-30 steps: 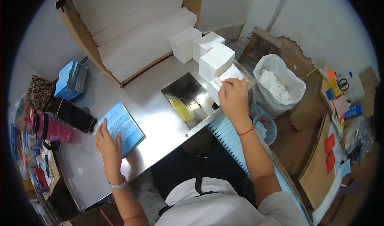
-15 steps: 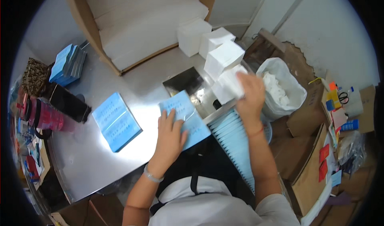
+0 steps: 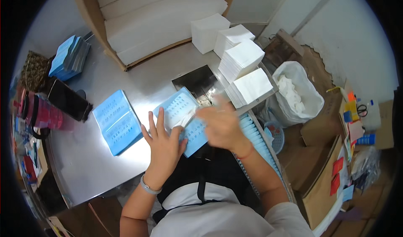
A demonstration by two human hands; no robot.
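My left hand (image 3: 161,140) rests on the near left edge of a blue printed packet (image 3: 195,134), its fingers spread and stretched out. At the packet's middle, close to my left thumb, a crumpled white patch (image 3: 184,117) shows; I cannot tell whether it is a napkin or the wrapper's opening. My right hand (image 3: 224,125) is over the packet's right side, fingers curled and smeared by motion, so any hold is hidden. Left of my left hand lies another blue packet (image 3: 117,121). Stacks of folded white napkins (image 3: 254,86) stand beyond my right hand.
An open carton (image 3: 115,58) of white napkins stands at the back. Right of the metal table (image 3: 84,165) are a bin lined with a white bag (image 3: 310,100) and a row of light blue packets (image 3: 252,132). A phone (image 3: 69,100) and pink bottle (image 3: 46,113) sit left.
My right hand has come from the nearest napkin stack down and left onto the blue packet. The packet has shifted slightly left, and a white patch now shows on it.
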